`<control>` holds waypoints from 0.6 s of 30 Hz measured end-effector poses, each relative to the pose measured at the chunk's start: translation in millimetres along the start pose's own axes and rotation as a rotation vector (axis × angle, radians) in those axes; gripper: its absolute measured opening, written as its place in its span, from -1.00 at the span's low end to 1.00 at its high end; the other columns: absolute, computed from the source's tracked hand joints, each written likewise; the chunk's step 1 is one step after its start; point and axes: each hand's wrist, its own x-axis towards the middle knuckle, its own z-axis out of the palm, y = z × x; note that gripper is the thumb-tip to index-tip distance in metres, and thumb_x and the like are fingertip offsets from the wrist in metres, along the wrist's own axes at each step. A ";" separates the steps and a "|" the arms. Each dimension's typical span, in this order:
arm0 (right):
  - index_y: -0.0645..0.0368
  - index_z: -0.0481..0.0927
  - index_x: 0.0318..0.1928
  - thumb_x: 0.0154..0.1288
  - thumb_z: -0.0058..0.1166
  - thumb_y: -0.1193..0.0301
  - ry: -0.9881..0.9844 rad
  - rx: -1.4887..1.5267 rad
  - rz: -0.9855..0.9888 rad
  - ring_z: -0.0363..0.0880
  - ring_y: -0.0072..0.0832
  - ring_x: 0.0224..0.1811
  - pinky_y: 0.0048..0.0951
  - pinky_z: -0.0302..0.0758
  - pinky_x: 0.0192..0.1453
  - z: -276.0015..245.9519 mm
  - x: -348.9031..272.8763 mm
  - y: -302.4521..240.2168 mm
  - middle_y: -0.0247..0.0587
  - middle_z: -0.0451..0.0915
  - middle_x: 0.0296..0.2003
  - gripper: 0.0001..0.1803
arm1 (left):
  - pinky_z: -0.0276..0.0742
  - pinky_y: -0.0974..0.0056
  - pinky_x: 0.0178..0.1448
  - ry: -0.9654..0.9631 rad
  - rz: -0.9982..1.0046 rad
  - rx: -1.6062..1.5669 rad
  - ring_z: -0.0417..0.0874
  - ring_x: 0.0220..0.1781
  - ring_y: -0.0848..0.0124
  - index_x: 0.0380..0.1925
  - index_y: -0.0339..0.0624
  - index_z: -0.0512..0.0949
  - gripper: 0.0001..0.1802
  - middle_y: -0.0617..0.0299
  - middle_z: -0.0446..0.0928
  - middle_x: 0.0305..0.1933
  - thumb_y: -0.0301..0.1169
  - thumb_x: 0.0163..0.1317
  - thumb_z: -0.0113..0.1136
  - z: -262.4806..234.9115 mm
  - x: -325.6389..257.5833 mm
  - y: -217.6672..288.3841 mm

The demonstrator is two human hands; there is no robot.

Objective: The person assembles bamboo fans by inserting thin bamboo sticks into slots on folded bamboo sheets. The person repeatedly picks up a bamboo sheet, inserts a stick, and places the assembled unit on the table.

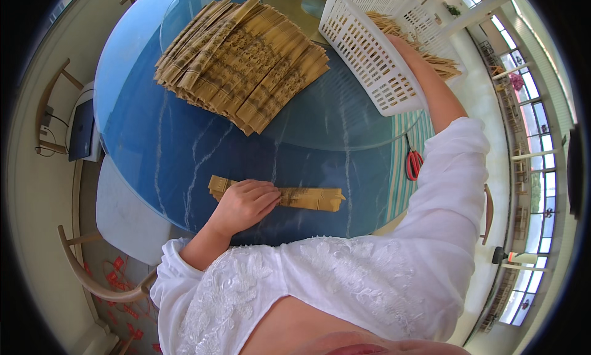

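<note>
My left hand (245, 202) lies flat on a folded tan paper sleeve (311, 198) that rests on the dark blue marbled table (172, 152), near its front edge. My right arm reaches up and right into a tilted white plastic basket (369, 53); the basket wall hides the hand itself. Inside the basket are several more tan sleeves (440, 62). A large fanned stack of tan printed sleeves (246, 59) covers the far part of the table, on a round glass turntable (345, 118).
Red-handled scissors (413, 164) lie on a striped surface at the table's right edge. Wooden chairs (86, 275) stand at the left and lower left. A laptop (81, 130) rests on a seat at the left. Windows run along the right.
</note>
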 end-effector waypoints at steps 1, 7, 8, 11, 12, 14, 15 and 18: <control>0.23 0.58 -0.12 0.24 0.00 0.27 -0.018 -0.006 0.007 0.53 -0.43 -0.27 -0.44 0.44 -0.12 -1.1 -3.7 3.5 -0.17 0.59 -0.30 -0.67 | 0.59 0.24 -0.12 -0.004 0.005 -0.004 0.66 -0.20 0.24 -0.37 -0.26 0.59 -0.83 0.15 0.62 -0.28 -0.52 -0.03 0.28 0.6 0.9 0.9; 0.25 0.57 -0.14 0.20 0.04 0.25 -0.132 -0.051 -0.100 0.52 -0.48 -0.28 -0.45 0.43 -0.14 -13.9 -6.4 15.2 -0.21 0.58 -0.27 -0.66 | 0.59 0.26 -0.13 0.004 0.008 -0.005 0.66 -0.22 0.27 -0.37 -0.24 0.59 -0.84 0.18 0.62 -0.28 -0.51 -0.03 0.27 6.5 2.0 4.3; 0.25 0.57 -0.14 0.19 0.05 0.25 -0.136 -0.051 -0.108 0.51 -0.48 -0.28 -0.45 0.43 -0.14 -13.0 -6.0 15.4 -0.22 0.58 -0.26 -0.66 | 0.59 0.26 -0.13 0.002 0.002 -0.010 0.66 -0.22 0.27 -0.38 -0.24 0.59 -0.84 0.19 0.62 -0.29 -0.51 -0.03 0.28 7.5 1.6 4.9; 0.26 0.57 -0.16 0.17 0.07 0.24 -0.125 -0.066 -0.146 0.51 -0.51 -0.28 -0.45 0.43 -0.15 -10.4 -2.3 14.3 -0.24 0.57 -0.25 -0.65 | 0.59 0.27 -0.14 0.019 0.001 -0.004 0.65 -0.24 0.27 -0.40 -0.24 0.59 -0.85 0.19 0.62 -0.32 -0.49 -0.03 0.28 10.7 1.8 7.3; 0.26 0.57 -0.16 0.16 0.08 0.24 -0.105 -0.077 -0.155 0.51 -0.51 -0.29 -0.45 0.43 -0.15 -10.5 0.4 14.0 -0.24 0.57 -0.25 -0.65 | 0.58 0.27 -0.14 0.027 0.003 0.000 0.65 -0.24 0.27 -0.42 -0.24 0.59 -0.86 0.19 0.61 -0.33 -0.48 -0.04 0.28 11.7 2.1 8.0; 0.27 0.57 -0.17 0.15 0.09 0.24 -0.042 -0.101 -0.165 0.50 -0.53 -0.29 -0.45 0.43 -0.16 -10.5 5.1 16.9 -0.26 0.56 -0.24 -0.64 | 0.59 0.27 -0.14 0.029 0.018 0.001 0.66 -0.24 0.28 -0.40 -0.24 0.59 -0.85 0.19 0.62 -0.31 -0.50 -0.04 0.28 13.0 1.9 8.3; 0.25 0.57 -0.17 0.17 0.07 0.25 0.002 -0.128 -0.168 0.51 -0.50 -0.29 -0.45 0.43 -0.17 -12.0 10.3 20.7 -0.26 0.55 -0.25 -0.66 | 0.59 0.27 -0.14 0.030 0.026 0.002 0.66 -0.23 0.28 -0.39 -0.23 0.59 -0.84 0.20 0.62 -0.30 -0.51 -0.04 0.29 13.5 1.8 8.1; 0.21 0.57 -0.17 0.25 0.02 0.28 0.119 -0.376 -0.354 0.52 -0.41 -0.29 -0.42 0.44 -0.18 -23.2 25.5 33.8 -0.25 0.53 -0.28 -0.73 | 0.59 0.27 -0.15 0.035 0.019 0.008 0.66 -0.23 0.29 -0.40 -0.23 0.59 -0.85 0.20 0.62 -0.31 -0.50 -0.04 0.29 14.9 1.4 9.0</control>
